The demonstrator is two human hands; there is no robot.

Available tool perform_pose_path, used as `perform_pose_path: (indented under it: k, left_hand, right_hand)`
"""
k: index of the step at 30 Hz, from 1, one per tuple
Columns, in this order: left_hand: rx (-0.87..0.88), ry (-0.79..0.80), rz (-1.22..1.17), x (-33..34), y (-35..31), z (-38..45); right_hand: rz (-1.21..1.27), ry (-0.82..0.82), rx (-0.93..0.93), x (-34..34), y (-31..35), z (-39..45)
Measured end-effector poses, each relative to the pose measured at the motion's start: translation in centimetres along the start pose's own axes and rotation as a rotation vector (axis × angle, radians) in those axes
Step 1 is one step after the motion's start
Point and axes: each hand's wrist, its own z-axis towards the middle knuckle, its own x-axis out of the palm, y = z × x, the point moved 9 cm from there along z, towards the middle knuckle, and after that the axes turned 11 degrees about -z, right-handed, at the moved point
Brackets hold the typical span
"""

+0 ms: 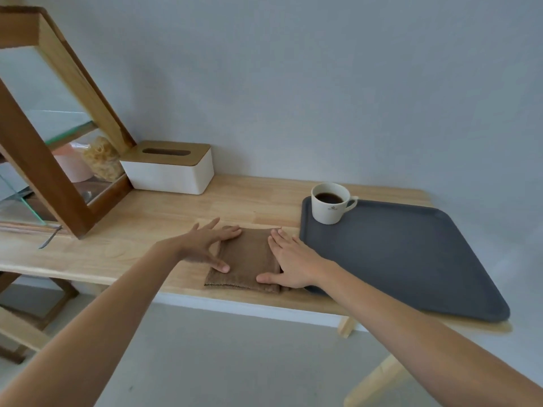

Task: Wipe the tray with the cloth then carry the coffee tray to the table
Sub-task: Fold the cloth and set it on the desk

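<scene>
A folded brown cloth [246, 259] lies flat on the wooden counter [164, 221], just left of a dark grey tray [411, 254]. A white cup of black coffee [330, 202] stands in the tray's far left corner. My left hand [205, 245] rests at the cloth's left edge with fingers spread, fingertips on the fabric. My right hand [289, 259] lies flat on the cloth's right side, palm down, between the cloth and the tray's left rim. Neither hand grips anything.
A white tissue box with a wooden lid [170, 168] stands at the back left by the wall. A wooden-framed glass cabinet [44, 160] holding a jar of snacks fills the far left. The tray's near right corner overhangs the counter's front edge.
</scene>
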Motion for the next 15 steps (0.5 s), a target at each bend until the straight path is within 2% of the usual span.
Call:
perform_pose_path:
  k: [3, 4, 6, 8, 10, 12, 15]
  left_hand:
    - [-0.063, 0.069, 0.075, -0.5, -1.1, 0.0]
    - [-0.073, 0.072, 0.082, -0.9, -1.9, 0.2]
    - [-0.034, 0.003, -0.051, -2.0, -4.5, 0.8]
    - [0.052, -0.143, -0.28, -3.4, -7.7, 2.1]
    - [0.113, -0.26, -0.454, -4.0, -10.4, 4.0]
    - [0.112, -0.297, -0.639, -3.3, -12.6, 6.2]
    - [0.077, -0.347, -0.85, -1.9, -14.6, 9.5]
  right_hand:
    - [0.079, -0.018, -0.001, -0.5, 0.0, -0.9]
    - [0.166, -0.078, 0.006, -1.1, -0.5, -1.3]
    - [0.416, -0.362, 0.1, -3.4, -3.3, -2.9]
    - [0.586, -0.717, 0.308, -5.3, -8.1, -5.8]
    - [0.704, -0.905, 0.528, -5.3, -13.0, -8.0]
    - [0.817, -0.889, 0.674, -4.3, -17.1, -8.5]
    - [0.934, -0.68, 0.689, -2.6, -20.5, -7.3]
